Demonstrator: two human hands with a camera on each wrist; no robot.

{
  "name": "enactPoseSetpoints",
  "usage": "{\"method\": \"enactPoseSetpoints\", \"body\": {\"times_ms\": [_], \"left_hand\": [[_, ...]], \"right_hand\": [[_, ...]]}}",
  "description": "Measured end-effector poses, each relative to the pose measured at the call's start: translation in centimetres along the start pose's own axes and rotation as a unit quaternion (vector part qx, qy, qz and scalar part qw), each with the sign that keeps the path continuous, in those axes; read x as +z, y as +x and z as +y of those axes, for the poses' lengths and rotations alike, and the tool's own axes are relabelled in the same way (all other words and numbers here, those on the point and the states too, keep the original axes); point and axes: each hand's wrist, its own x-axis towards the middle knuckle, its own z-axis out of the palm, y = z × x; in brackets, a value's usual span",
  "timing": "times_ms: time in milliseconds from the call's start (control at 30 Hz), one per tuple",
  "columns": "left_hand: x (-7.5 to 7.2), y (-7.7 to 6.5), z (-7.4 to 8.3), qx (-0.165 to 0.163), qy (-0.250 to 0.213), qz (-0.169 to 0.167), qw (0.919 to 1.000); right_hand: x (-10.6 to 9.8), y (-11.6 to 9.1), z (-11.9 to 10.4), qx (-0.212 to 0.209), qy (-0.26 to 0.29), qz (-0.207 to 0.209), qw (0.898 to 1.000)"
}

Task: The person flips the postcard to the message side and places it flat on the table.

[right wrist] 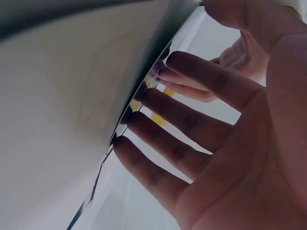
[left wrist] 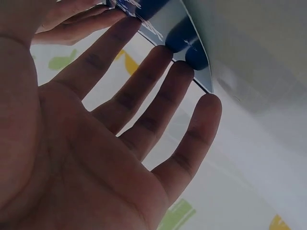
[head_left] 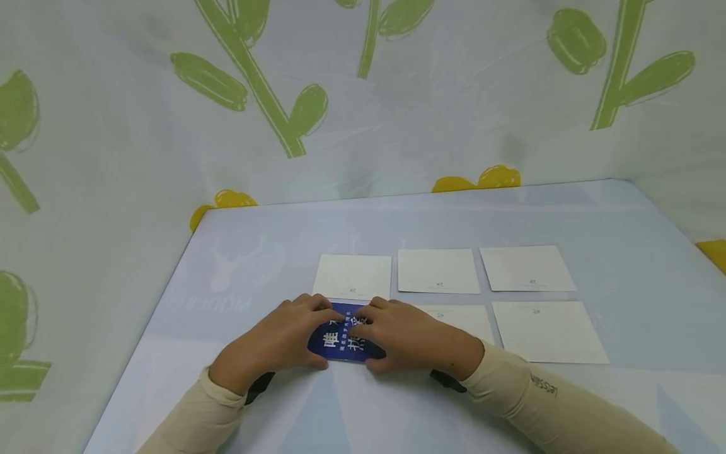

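Note:
A dark blue card [head_left: 343, 352] with white Chinese characters lies on the table in front of me, under both hands. My left hand [head_left: 292, 331] touches it from the left, fingertips on its face and the thumb at its near edge. From the other side my right hand [head_left: 405, 334] reaches over it, with fingertips on its right half and thumb by the near right corner. In the left wrist view, the fingers are spread and nearly straight, their tips meeting the glossy card [left wrist: 168, 21]. The right wrist view has similarly extended fingers along a thin, edge-on surface.
Three white cards [head_left: 438, 271] form a row behind the hands. Closer in, another white card [head_left: 550, 331] lies to the right, and one more [head_left: 462, 315] is partly covered by the right hand. A cloth with green leaf prints hangs behind the pale table [head_left: 272, 233].

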Motion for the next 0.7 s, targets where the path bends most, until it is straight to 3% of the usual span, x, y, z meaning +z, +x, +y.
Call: {"method": "enactPoseSetpoints", "body": {"times_ms": [333,700], "left_hand": [[-0.49,-0.05,-0.05,0.002,-0.005,-0.002,1.0],[-0.88,-0.34,0.07,-0.018,-0.026,-0.011,0.9994]], "right_hand": [[-0.29,-0.01,0.13,0.005,0.005,-0.014,1.0],[-0.34,-0.22,0.46,0.0,0.005,-0.029,1.0]]}}
